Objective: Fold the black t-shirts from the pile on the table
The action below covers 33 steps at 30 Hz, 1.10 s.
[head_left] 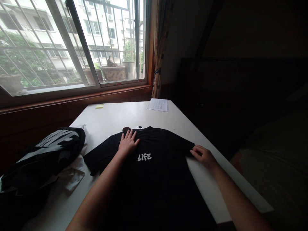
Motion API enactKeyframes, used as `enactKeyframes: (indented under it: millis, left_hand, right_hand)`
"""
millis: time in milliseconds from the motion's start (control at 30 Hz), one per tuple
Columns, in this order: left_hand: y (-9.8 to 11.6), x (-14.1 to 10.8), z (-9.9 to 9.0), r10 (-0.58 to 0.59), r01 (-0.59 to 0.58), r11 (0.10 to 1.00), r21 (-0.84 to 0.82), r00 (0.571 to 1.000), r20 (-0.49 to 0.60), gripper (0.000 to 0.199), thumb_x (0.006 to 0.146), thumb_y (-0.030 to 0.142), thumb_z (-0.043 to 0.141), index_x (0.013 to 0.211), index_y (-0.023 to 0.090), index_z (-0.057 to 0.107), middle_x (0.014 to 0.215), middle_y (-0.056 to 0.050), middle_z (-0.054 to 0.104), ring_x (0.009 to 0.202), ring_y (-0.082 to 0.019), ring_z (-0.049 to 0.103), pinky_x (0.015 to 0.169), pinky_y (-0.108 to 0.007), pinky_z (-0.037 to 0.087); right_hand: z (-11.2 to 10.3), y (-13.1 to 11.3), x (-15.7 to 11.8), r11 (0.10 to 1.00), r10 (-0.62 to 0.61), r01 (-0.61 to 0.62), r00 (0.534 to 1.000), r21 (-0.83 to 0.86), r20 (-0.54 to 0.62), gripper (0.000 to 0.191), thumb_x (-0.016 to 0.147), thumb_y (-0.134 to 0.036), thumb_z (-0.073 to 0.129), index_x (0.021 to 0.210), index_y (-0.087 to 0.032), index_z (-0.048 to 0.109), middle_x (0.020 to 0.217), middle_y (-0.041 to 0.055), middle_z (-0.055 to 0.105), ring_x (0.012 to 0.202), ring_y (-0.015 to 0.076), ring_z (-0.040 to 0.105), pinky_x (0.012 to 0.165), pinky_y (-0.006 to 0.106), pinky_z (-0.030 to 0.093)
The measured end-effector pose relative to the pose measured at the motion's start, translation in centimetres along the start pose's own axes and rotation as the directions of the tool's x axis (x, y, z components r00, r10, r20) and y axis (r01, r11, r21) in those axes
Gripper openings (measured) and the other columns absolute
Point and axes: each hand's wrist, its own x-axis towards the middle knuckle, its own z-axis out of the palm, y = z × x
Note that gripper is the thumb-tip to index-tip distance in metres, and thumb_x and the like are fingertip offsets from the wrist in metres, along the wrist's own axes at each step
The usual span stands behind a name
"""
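A black T-shirt (158,179) lies spread on the white table (125,112), its collar toward the window and white lettering on its upper part. Flat on the cloth near the collar, my left hand (128,142) has its fingers spread. My right hand (203,156) pinches the hem of the sleeve on the right between thumb and fingers. The other sleeve (96,158) reaches out to the left. By the collar show a dark brown round thing (125,129) and a white round thing with a black centre (140,127), both partly covered.
A heap of black and white clothes (53,154) sits on the table's left side. Printed sheets (158,105) and a yellow note (99,106) lie at the far edge. Beyond are a barred window (79,45) and a tied curtain (157,57). The right side is dark.
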Motion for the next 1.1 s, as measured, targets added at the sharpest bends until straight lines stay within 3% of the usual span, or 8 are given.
enactKeyframes:
  millis: [900,1100]
  left_hand:
    - [0.1,0.0,-0.1,-0.01,0.01,1.0,-0.004,1.0,0.001,0.073,0.1,0.066,0.021,0.16,0.026,0.028,0.169,-0.003,0.015,0.157,-0.025,0.006,0.126,-0.053,0.007]
    - [0.1,-0.2,-0.3,-0.004,0.004,1.0,-0.019,1.0,-0.009,0.072,0.101,0.063,0.023,0.161,0.024,0.025,0.169,-0.004,0.015,0.157,-0.025,0.006,0.126,-0.052,0.009]
  right_hand:
    - [0.0,0.2,0.0,1.0,0.005,-0.005,1.0,0.019,-0.018,0.03,0.091,-0.044,0.057,0.068,-0.025,0.056,0.075,0.0027,0.062,0.074,0.022,0.059,0.071,0.035,0.048]
    - [-0.2,-1.1,0.8,0.994,-0.077,0.064,0.984,-0.086,-0.158,0.03,0.095,-0.04,0.053,0.068,-0.027,0.05,0.073,0.0041,0.058,0.078,0.0246,0.057,0.077,0.039,0.047]
